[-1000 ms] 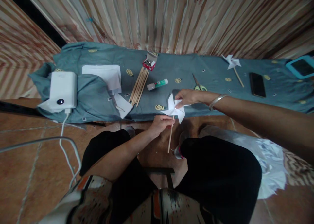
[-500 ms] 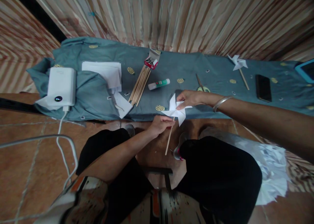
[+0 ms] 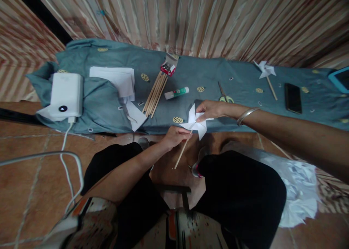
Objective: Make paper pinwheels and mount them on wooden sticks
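The wooden stick [image 3: 181,153] is slanting farther left at its lower end than a second ago, the left hand [image 3: 175,137] shifting slightly with it. That hand is pinching the stick just below the white paper pinwheel [image 3: 194,125], which is showing over the near edge of the blue-grey cloth [image 3: 191,74]. The right hand [image 3: 208,110] (a silver bracelet [image 3: 247,115] is circling its wrist) is gripping the pinwheel near its centre.

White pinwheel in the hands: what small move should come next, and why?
Perhaps gently turn the pinwheel with the right hand to see whether it spins: that hand holds it near the middle, and the left hand grips the stick just below.
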Motion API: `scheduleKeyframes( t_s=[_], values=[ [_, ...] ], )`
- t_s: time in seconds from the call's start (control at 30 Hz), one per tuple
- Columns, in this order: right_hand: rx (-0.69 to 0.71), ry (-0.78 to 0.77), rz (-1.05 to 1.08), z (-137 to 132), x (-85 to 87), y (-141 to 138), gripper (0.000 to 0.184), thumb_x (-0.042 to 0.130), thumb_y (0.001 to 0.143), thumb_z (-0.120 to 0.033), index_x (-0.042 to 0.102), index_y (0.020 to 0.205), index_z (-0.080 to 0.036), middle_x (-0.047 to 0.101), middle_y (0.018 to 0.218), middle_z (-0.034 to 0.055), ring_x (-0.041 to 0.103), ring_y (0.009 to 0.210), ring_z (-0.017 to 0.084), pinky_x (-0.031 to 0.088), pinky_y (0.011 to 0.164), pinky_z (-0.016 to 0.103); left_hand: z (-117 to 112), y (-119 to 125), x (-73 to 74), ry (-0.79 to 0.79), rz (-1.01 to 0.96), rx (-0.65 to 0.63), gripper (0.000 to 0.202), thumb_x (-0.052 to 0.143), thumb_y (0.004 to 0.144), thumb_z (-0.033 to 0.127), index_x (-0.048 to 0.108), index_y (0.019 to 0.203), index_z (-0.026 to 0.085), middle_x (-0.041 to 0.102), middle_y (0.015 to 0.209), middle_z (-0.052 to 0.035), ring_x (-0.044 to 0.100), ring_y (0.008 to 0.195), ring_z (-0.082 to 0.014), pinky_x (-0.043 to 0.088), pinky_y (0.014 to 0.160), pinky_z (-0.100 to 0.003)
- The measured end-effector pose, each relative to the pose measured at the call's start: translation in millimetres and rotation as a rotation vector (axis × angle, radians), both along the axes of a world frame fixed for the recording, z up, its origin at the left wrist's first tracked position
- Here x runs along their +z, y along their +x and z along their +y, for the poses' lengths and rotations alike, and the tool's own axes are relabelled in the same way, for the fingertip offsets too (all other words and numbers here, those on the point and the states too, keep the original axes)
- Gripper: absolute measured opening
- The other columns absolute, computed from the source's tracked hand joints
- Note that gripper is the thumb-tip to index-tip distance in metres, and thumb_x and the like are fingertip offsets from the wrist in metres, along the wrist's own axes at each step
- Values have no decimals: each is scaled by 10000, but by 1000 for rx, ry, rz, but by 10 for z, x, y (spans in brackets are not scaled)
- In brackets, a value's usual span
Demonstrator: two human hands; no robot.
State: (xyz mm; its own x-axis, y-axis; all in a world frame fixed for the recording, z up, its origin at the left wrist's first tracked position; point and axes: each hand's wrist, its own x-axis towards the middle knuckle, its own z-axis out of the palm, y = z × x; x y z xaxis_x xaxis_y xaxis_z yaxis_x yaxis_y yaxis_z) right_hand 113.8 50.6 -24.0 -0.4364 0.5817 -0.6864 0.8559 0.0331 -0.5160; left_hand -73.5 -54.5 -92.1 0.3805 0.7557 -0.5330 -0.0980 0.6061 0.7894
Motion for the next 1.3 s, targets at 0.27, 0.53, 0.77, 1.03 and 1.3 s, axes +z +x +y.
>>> scheduleKeyframes(
  t_s=[0.27, 0.53, 0.77, 1.03, 1.3],
  values=[
    [-7, -48, 29, 11, -6, 16, 339, 761, 595, -461, 691, 709, -150, 632, 651, -8, 510, 603, 124, 394, 577, 256, 43, -47, -3, 13, -6, -46, 86, 743, 645, 74, 772, 691, 141, 681, 580, -21, 540, 529, -88, 433, 580, -227],
    [-48, -37, 53, -5, -24, 13, 335, 796, 551, -467, 698, 679, -173, 661, 660, 5, 563, 634, 155, 414, 599, 278, 60, -107, -37, 99, -2, -67, 68, 733, 642, 145, 776, 695, 143, 670, 559, -20, 513, 496, -85, 378, 527, -216],
    [0, 8, 41, -2, -17, 15, 331, 771, 572, -483, 692, 668, -177, 633, 627, -15, 520, 599, 129, 371, 553, 251, 78, -121, -25, 140, -18, -71, 37, 733, 633, 135, 763, 654, 140, 672, 565, -23, 533, 519, -87, 389, 545, -215],
    [-4, 6, 39, 6, 23, -23, 345, 766, 532, -493, 640, 582, -176, 546, 547, -33, 431, 535, 102, 321, 515, 250, 71, -113, 4, 158, 14, -77, 46, 723, 634, 142, 765, 652, 137, 670, 562, -24, 535, 532, -98, 400, 551, -219],
    [-21, -50, 53, 24, 3, -3, 324, 776, 531, -476, 671, 610, -180, 567, 559, -35, 443, 535, 103, 328, 523, 253, 47, -99, -85, 162, 19, -74, 74, 737, 648, 171, 774, 706, 143, 679, 588, -25, 552, 546, -108, 407, 566, -231]
  ],
)
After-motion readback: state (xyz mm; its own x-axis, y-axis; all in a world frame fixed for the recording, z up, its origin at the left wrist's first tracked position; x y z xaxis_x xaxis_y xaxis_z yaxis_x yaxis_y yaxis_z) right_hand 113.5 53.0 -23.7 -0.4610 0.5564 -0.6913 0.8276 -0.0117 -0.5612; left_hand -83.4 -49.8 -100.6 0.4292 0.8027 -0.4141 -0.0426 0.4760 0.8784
